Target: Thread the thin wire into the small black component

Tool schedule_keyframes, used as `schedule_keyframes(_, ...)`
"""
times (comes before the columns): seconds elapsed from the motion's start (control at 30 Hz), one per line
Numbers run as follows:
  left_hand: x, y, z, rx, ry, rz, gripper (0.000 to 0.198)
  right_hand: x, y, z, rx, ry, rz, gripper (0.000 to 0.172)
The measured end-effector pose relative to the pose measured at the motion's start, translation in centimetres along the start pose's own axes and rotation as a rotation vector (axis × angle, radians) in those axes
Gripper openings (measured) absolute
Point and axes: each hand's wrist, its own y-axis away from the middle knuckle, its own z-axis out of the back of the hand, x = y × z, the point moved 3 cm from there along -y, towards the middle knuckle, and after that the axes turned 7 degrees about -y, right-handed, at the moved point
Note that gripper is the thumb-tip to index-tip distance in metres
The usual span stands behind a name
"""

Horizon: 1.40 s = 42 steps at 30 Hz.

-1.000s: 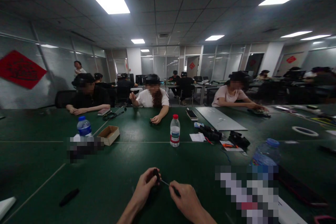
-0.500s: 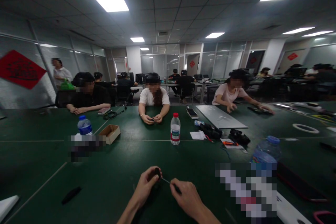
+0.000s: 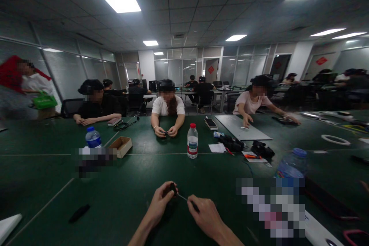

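Left hand (image 3: 161, 201) of mine pinches a small dark piece (image 3: 173, 189) between thumb and fingers, nearer me than the red-capped bottle (image 3: 192, 142) and slightly to its left. Right hand (image 3: 205, 213), also on my side of that bottle, grips a thin-shafted tool (image 3: 182, 197), its metal tip pointing to the dark piece; whether they touch I cannot tell. On the red-capped bottle, the label (image 3: 192, 147) shows teal, white and red, its words too small to read. Well left of it stands a blue-capped bottle (image 3: 93, 137) with a blue band, also illegible. Far behind, left of the red-capped bottle, a red wall hanging (image 3: 10, 75) is partly covered by a passing person (image 3: 36, 84); I make out no characters.
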Motion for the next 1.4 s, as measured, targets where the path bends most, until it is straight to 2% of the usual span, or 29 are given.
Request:
schedule_keyframes(0.17,0.1,-0.1,-0.2,0.038,0.014,-0.009,0.034,-0.1,0.0,0.3,-0.05,-0.018,-0.005,0.037)
schedule_keyframes(0.33,1.0,-0.4,0.2,-0.046,0.081,0.024,0.039,0.0,-0.1,0.2,-0.027,0.012,-0.021,0.033)
schedule_keyframes(0.43,1.3,-0.5,0.2,-0.045,0.098,0.046,0.043,-0.1,-0.2,0.1,-0.025,0.023,-0.02,0.031)
schedule_keyframes(0.73,0.6,-0.2,0.1,-0.074,0.133,0.053,0.043,0.4,-0.1,0.4,0.015,0.013,-0.041,0.03)
schedule_keyframes(0.97,0.9,-0.4,0.0,-0.046,0.126,0.035,0.045,0.1,-0.2,0.0,0.021,0.029,-0.03,0.03)
schedule_keyframes(1.17,1.4,-0.5,0.3,-0.079,0.181,0.034,0.045,0.1,-0.2,0.1,0.013,0.038,-0.041,0.031)
schedule_keyframes(1.4,1.4,-0.4,0.2,-0.071,0.144,0.064,0.045,0.1,-0.1,0.1,0.026,0.003,-0.047,0.031)
